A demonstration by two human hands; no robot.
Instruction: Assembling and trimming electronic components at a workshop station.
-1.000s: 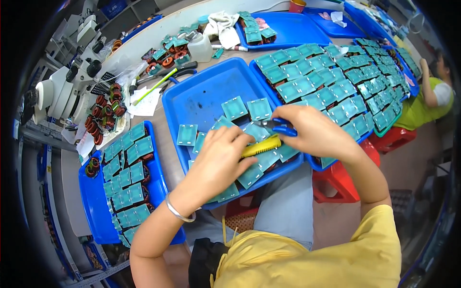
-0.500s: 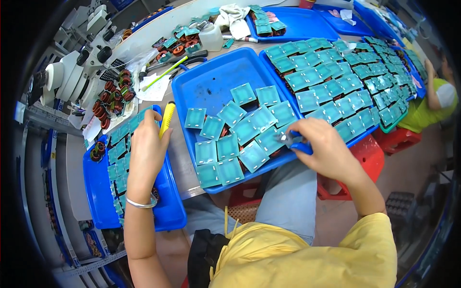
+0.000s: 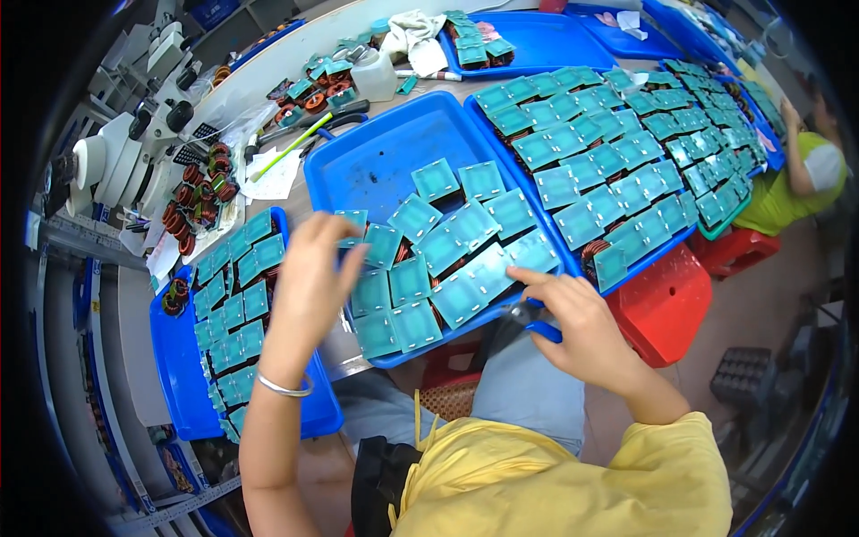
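Note:
My right hand holds blue-handled cutters in the palm, jaws pointing left over the tray's front edge. Its index finger stretches out onto a teal square board in the middle blue tray. My left hand, blurred by motion, reaches over that tray's left side with thumb and fingers apart. Under its fingertips, another teal board is partly hidden. Copper-wound coils show beneath some boards. Whatever lies behind my left hand is hidden.
Left stands a blue tray of boards; right, a fuller blue tray. Wound coils and microscopes stand at the back left. A lime-green stick lies behind. A red stool and a co-worker are at right.
My left hand has moved right, from beside the yellow-handled tool to the middle tray. My right hand has come lower and left with the cutters, its index finger now stretched onto a board.

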